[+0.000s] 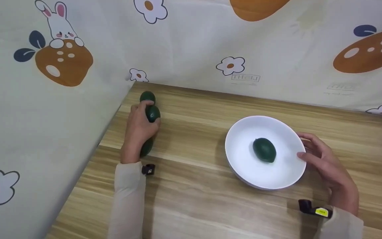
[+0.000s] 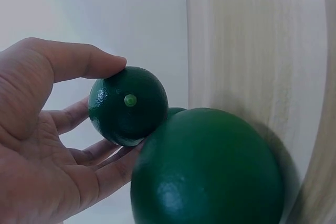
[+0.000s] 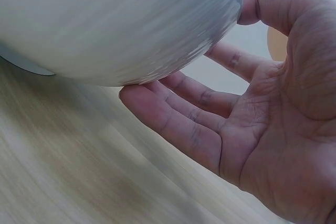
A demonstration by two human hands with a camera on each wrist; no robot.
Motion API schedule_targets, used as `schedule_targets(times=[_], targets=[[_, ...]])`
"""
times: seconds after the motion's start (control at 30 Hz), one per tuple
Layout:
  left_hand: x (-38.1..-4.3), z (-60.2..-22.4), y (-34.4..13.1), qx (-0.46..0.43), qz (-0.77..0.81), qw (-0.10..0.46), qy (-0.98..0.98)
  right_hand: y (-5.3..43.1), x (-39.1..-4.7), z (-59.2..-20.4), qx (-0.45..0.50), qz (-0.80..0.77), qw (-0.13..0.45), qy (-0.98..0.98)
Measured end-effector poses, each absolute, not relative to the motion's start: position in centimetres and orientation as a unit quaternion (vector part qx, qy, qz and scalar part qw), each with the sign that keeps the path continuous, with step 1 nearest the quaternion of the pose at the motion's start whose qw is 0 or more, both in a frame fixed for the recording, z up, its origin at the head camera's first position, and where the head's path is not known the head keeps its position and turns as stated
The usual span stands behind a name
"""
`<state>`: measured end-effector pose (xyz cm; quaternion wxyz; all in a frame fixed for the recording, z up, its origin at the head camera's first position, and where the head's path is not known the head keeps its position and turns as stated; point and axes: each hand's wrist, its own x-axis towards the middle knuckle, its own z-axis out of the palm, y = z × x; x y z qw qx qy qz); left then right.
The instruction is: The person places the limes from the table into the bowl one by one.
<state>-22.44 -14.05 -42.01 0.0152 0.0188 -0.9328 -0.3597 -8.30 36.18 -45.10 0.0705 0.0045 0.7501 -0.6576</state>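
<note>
In the head view my left hand (image 1: 141,124) pinches a dark green lime (image 1: 153,114) between thumb and fingers at the table's left side. The left wrist view shows that lime (image 2: 128,119) end-on, a pale stem spot facing the camera. Just beyond it lies another lime (image 1: 147,96), and a further lime (image 1: 147,148) is partly hidden by my left wrist. My right hand (image 1: 327,162) holds the white bowl (image 1: 240,159) by its right side, thumb at the rim and fingers against the outer wall. One lime (image 1: 264,150) rests inside the bowl.
The wood-grain table (image 1: 191,172) meets a printed cloth (image 1: 184,49) along its back and left edges. A small black wrist camera (image 1: 149,169) sits at my left cuff, and another black device (image 1: 313,209) with a yellow label is at my right.
</note>
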Motion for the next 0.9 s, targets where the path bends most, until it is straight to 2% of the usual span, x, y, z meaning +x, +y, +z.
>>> schedule_targets(times=[0.23,0.9], targets=[[-22.4,-42.1,-14.0,0.008,-0.358,0.02,-0.933,36.1,-8.4,-45.3,-0.011,-0.657,0.058,0.751],[-22.2,-41.6,-12.9,-0.023,-0.377,0.008,-0.926,36.1,-8.3,-45.3,-0.01,-0.674,0.07,0.736]])
